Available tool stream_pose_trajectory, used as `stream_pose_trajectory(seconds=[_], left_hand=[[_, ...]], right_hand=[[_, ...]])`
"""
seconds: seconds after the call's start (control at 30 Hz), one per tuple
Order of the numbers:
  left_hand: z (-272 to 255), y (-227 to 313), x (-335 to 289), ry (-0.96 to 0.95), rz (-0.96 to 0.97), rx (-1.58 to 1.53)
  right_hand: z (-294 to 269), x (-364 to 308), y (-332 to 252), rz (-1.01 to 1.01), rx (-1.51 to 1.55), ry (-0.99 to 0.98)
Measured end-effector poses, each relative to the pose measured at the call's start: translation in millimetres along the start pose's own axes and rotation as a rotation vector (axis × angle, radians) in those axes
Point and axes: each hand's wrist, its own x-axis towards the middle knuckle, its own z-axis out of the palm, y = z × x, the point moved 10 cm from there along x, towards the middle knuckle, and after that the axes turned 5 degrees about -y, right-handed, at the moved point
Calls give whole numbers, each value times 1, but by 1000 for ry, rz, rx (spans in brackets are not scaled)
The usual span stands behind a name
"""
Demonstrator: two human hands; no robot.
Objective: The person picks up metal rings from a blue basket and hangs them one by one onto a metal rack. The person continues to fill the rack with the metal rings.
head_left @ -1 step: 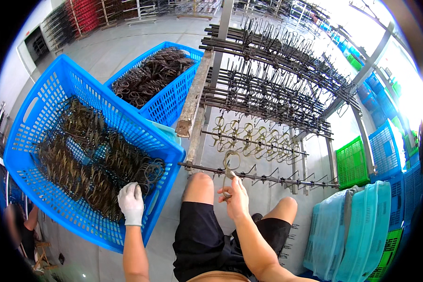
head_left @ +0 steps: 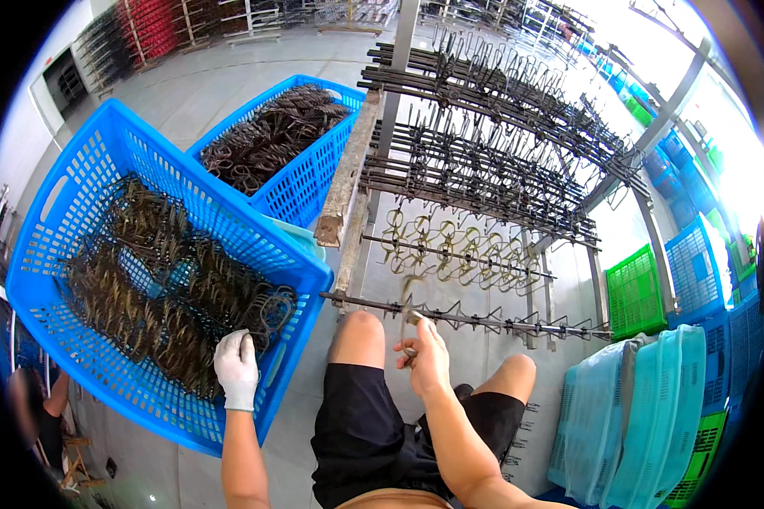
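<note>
Right hand pinches one looped strip at the near rod

The right hand (head_left: 430, 365) grasps a thin, olive-brown looped strip (head_left: 408, 293), of unclear material, between thumb and fingers. The strip is slim and nearly edge-on, its far end blurred. Its long axis runs near to far, with that far end pointing away from the person, across a dark, straight metal rod with bent prongs (head_left: 475, 321). It lies toward the rod's left end; whether the two touch, I cannot tell.

The left hand, in a white knitted glove (head_left: 236, 369), is curled over the near right part of a large blue plastic lattice crate (head_left: 42, 242), beside a dense brown-olive pile of looped pieces (head_left: 153, 339). Whether it grips any, I cannot tell.

Counted: one strip in the right hand, one pronged rod nearest the person, and two large blue crates on the left, the second a blue plastic crate of dark pieces (head_left: 301, 191) farther off. One thin rod hung with yellow-olive loops (head_left: 463, 254) lies just beyond the pronged rod; its overlapping loops defy a sure count.
</note>
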Motion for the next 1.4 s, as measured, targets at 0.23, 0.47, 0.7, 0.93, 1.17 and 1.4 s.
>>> stream_pose_trajectory(seconds=[0.23, 0.47, 0.7, 0.93, 1.17, 1.4], left_hand=[[47, -3, -25, -227, -118, -392], [55, -28, -34, -154, -240, -575], [0, 119, -37, -829, 60, -781], [45, 31, 13, -256, -116, -517], [59, -27, 8, -309, -167, 204], [33, 16, -3, -217, 115, 213]], right_hand=[[6, 11, -11, -309, 86, 92], [4, 12, -8, -338, 152, 205], [66, -106, -92, -903, -994, -184], [48, -119, -20, 66, -173, -849], [-65, -44, -38, -477, 6, 68], [-65, -29, -36, -104, 126, 329]])
